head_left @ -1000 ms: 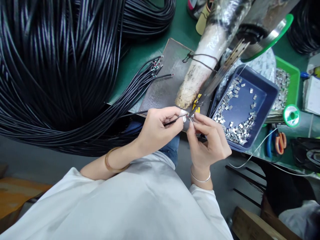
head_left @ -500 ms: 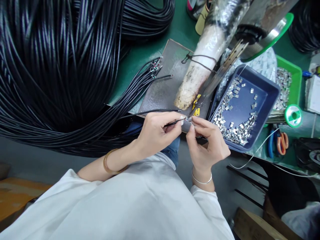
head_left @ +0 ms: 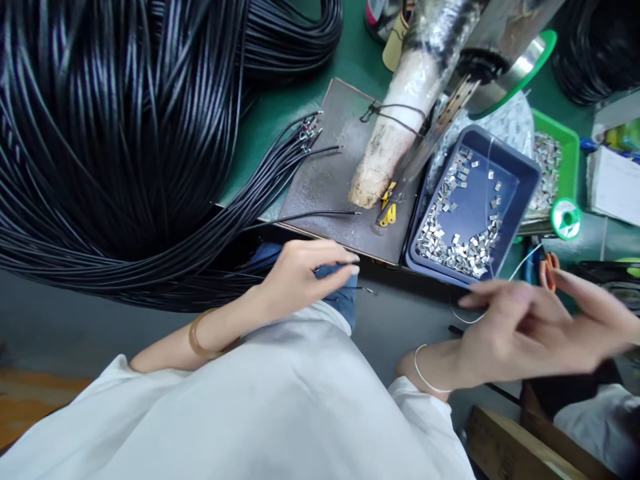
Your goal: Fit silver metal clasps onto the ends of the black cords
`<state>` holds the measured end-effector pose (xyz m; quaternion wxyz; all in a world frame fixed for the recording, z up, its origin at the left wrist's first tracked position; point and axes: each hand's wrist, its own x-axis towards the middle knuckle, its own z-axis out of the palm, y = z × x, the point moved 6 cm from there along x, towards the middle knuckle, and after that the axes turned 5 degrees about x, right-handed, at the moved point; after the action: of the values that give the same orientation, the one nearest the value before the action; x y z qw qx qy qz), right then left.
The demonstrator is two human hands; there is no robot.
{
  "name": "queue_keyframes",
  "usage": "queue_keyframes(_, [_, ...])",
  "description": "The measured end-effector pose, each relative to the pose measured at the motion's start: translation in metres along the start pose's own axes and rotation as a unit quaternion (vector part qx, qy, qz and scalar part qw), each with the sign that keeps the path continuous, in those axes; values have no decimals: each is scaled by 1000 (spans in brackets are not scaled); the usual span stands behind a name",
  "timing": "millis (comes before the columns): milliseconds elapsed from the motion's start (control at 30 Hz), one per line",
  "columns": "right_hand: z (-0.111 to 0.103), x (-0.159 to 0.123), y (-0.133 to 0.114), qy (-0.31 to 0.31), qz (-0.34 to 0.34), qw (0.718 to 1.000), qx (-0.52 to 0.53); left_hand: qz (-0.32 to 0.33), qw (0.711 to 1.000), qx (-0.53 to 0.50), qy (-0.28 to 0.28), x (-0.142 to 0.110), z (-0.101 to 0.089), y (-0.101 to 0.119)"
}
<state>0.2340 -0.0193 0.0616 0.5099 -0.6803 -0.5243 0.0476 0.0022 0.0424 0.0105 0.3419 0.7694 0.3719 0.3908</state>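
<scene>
My left hand (head_left: pixel 313 273) hovers just in front of the bench edge, thumb and forefinger a little apart with nothing visible between them. Below its fingertips, a thin black cable (head_left: pixel 356 288) with a small metal end sticks out over the floor. On the right, my right hand (head_left: pixel 530 327) is smeared by motion; its fingers are spread and I see nothing in them. It is nearest the orange-handled pliers (head_left: pixel 549 270) and the front of the blue tray (head_left: pixel 520 200), which holds many small metal clips (head_left: pixel 460 257). Another black cable (head_left: pixel 320 213) lies across the dark board (head_left: pixel 320 180).
A large heap of black cables (head_left: pixel 120 133) covers the left of the green bench. A wrapped white post (head_left: pixel 387 140) and a metal bar stand over the board. Behind the blue tray are a green tray (head_left: pixel 570 153) and a wire spool (head_left: pixel 567 219).
My left hand has let go of the cable and drawn back slightly left and down. The cable end has dropped below it. My right hand has swung far right, its fingers opening.
</scene>
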Motion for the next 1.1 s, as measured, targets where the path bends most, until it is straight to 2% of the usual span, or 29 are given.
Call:
queue_keyframes(33, [-4, 5, 3, 20, 8, 1000, -15, 21, 997, 33, 63, 2, -11, 0])
queue_keyframes(67, [-4, 10, 8, 10, 19, 999, -42, 38, 989, 77, 121, 4, -20, -1])
queue_keyframes(100, [-1, 17, 17, -19, 30, 996, -81, 51, 979, 125, 154, 7, -26, -3])
queue_keyframes(133, [0, 24, 24, -32, 19, 991, -132, 51, 971, 169, 160, 11, -27, -8])
queue_keyframes(233, [9, 43, 50, -84, 6, 973, -217, 58, 967, 230, 99, 24, -18, -24])
queue_keyframes(333, [23, 52, 63, -138, -5, 957, -254, 66, 975, 206, 54, 29, -12, -26])
queue_keyframes(400, [29, 54, 63, -145, -16, 949, -281, 66, 990, 122, -10, 26, -10, -16])
queue_keyframes(433, [31, 55, 62, -141, -21, 945, -294, 62, 995, 53, -61, 23, -7, -8])
queue_keyframes(467, [32, 55, 60, -139, -26, 943, -303, 53, 988, -33, -140, 17, 0, 1])
queue_keyframes(500, [33, 55, 58, -137, -33, 942, -305, 43, 964, -122, -231, 9, 8, 11])
queue_keyframes(533, [34, 55, 56, -133, -39, 944, -300, 33, 927, -196, -319, -2, 16, 22])
queue_keyframes(567, [33, 55, 53, -126, -47, 948, -288, 0, 890, -257, -376, -11, 23, 29])
queue_keyframes(600, [32, 53, 49, -114, -54, 955, -269, -57, 859, -312, -401, -18, 30, 31])
queue_keyframes(667, [27, 48, 36, -78, -55, 974, -204, -182, 829, -394, -352, -23, 40, 21])
queue_keyframes(733, [25, 36, 22, -58, -26, 994, -91, -274, 823, -445, -221, -21, 43, 1])
queue_keyframes(800, [31, 20, 7, -80, 28, 995, 48, -313, 817, -474, -102, -17, 43, -18])
queue_keyframes(833, [36, 11, -1, -89, 47, 990, 98, -320, 813, -481, -71, -16, 43, -24])
queue_keyframes(900, [42, -5, -19, -63, 28, 990, 126, -317, 818, -478, -51, -11, 42, -29])
queue_keyframes(967, [52, -16, -31, -62, -4, 991, 122, -299, 831, -466, -55, -6, 39, -26])
queue_keyframes(1100, [76, -26, -26, -125, 38, 975, 181, -252, 860, -441, -47, 5, 30, -15])
